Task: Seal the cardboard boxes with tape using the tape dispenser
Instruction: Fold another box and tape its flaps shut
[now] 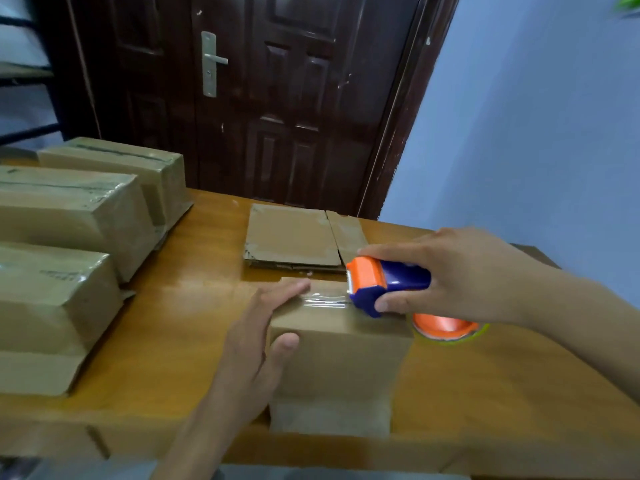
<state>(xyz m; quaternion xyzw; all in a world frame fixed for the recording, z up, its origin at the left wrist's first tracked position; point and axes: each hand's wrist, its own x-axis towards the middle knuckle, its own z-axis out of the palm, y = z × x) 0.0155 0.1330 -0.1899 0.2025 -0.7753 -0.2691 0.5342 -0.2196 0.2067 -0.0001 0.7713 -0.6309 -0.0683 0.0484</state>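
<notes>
The setting was a small packing room: taped boxes (69,209) lined a wooden table (194,341) before a dark panelled door (277,98) and metal shelving (24,74)

Open lane down the desk's middle

Three taped boxes (69,209) crowd the desk's (194,341) left edge; flattened cardboard (294,237) lies by the far edge.

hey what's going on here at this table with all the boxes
A person is taping a cardboard box shut on a wooden table. The right hand grips an orange and blue tape dispenser at the box's top, with a strip of clear tape stretched out from it. The left hand lies flat against the box, fingertips pressing the tape's end. Three taped boxes sit to the left, and flattened cardboard lies behind.
</notes>
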